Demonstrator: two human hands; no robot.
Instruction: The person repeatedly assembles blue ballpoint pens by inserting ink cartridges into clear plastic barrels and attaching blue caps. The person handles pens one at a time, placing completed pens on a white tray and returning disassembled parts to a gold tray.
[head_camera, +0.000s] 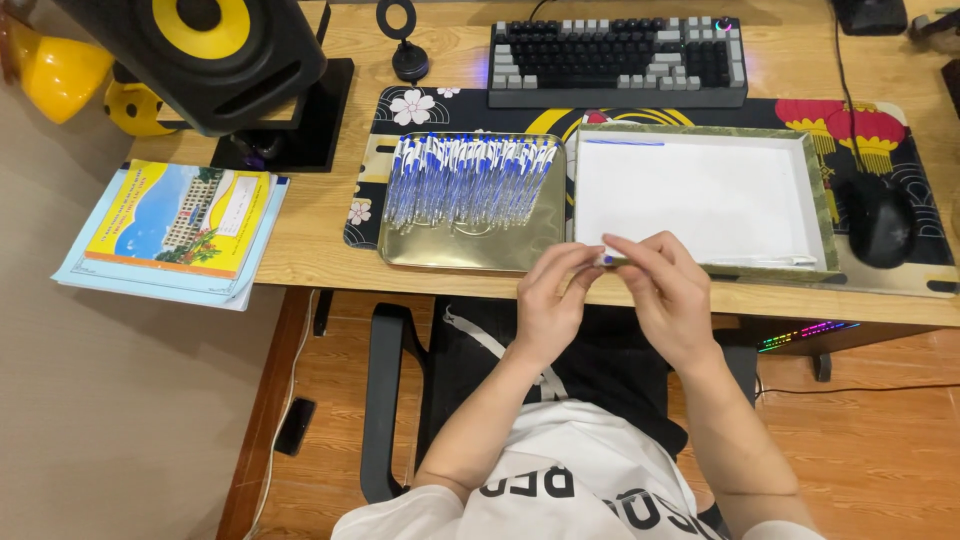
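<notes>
Blue-tipped thin pen (608, 260) is pinched between our left hand (548, 300) and right hand (668, 295), above the wooden desk's (320, 230) front edge, near the gold metal tray (470, 248).

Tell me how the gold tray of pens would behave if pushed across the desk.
The gold tray looks like thin metal, so probably stiff and light. It sits partly on the desk mat, which may drag. The pens lie loose and would likely roll or shift.
</notes>
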